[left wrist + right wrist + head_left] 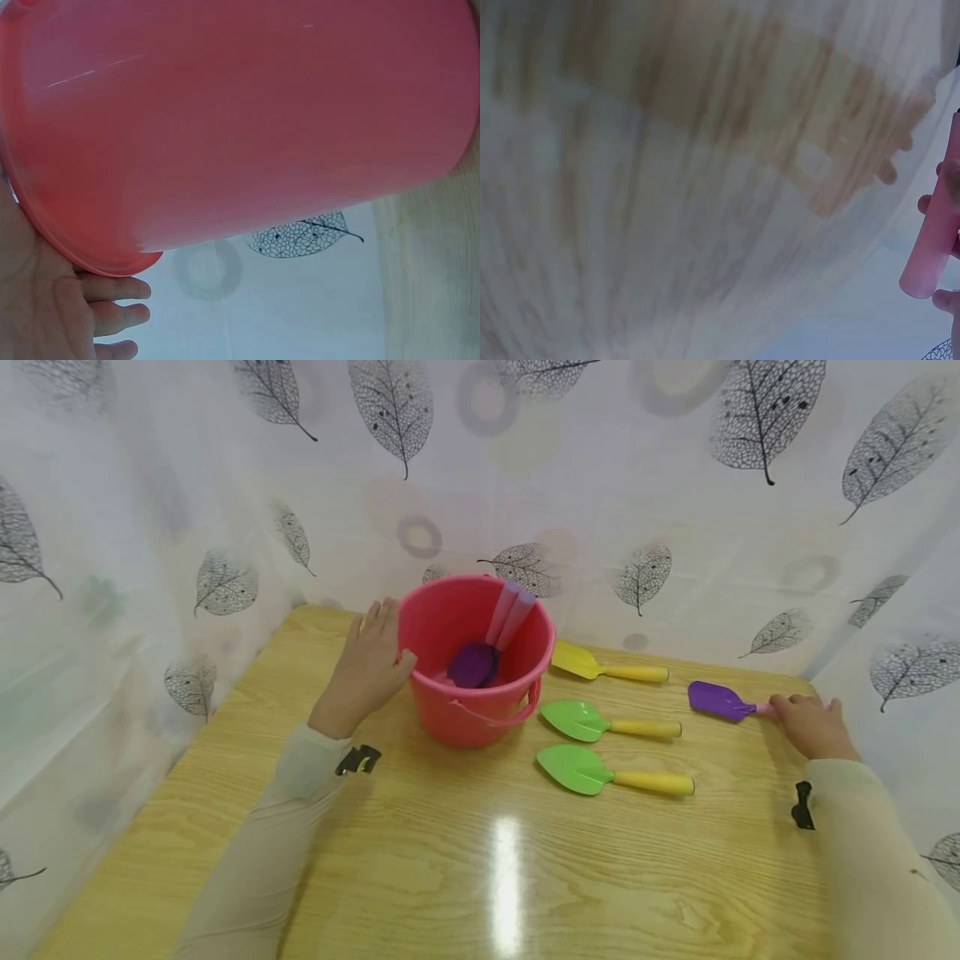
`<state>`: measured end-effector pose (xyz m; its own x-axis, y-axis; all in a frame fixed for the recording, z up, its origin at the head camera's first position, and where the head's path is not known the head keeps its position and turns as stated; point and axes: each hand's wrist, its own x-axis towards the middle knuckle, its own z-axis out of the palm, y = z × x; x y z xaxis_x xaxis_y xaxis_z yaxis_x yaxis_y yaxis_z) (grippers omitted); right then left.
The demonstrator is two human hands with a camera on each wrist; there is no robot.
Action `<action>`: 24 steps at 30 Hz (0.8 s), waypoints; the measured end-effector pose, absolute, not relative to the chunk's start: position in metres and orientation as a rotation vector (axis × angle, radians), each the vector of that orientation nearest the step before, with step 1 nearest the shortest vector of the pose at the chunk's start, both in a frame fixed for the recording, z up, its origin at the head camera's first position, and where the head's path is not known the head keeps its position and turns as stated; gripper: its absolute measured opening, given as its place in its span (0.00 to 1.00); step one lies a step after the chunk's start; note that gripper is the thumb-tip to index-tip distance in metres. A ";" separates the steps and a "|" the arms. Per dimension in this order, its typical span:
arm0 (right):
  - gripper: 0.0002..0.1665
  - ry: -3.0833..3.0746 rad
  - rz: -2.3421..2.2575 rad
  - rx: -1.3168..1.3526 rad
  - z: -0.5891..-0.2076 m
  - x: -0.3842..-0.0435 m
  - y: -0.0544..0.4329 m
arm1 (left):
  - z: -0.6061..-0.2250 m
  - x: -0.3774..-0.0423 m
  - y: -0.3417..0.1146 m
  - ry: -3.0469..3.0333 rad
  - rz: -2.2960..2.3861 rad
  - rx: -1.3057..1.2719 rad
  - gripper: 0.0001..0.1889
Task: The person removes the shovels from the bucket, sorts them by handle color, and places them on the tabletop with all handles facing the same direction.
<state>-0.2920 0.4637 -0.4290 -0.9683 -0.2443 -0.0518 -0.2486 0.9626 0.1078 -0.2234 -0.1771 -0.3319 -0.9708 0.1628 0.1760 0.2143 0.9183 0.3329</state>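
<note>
A red bucket (465, 714) stands on the table, with two purple spades (474, 665) inside, their pink handles leaning on the far right rim. My left hand (369, 668) rests against the bucket's left rim, fingers straight. In the left wrist view, the left fingers (112, 315) lie beside the bucket's rim (112, 264). At the right, my right hand (813, 727) grips the pink handle of another purple spade (716, 701), whose blade points left. That pink handle (928, 255) shows at the right edge of the right wrist view, with fingers around it.
Between bucket and right hand lie a yellow spade (577, 660) and two green trowels with yellow handles, one green trowel (576, 721) above the other green trowel (577, 769). A leaf-patterned curtain (570, 485) hangs behind the wooden table (420, 860).
</note>
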 end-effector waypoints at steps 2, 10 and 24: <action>0.16 3.077 0.165 -0.391 -0.429 -0.293 0.464 | -0.332 -0.223 -0.177 -2.933 -0.533 -0.288 0.37; 0.14 3.049 0.189 -0.437 -0.435 -0.293 0.470 | -0.330 -0.222 -0.177 -2.944 -0.531 -0.291 0.37; 0.17 3.081 0.168 -0.423 -0.440 -0.294 0.474 | -0.329 -0.221 -0.176 -2.953 -0.514 -0.288 0.37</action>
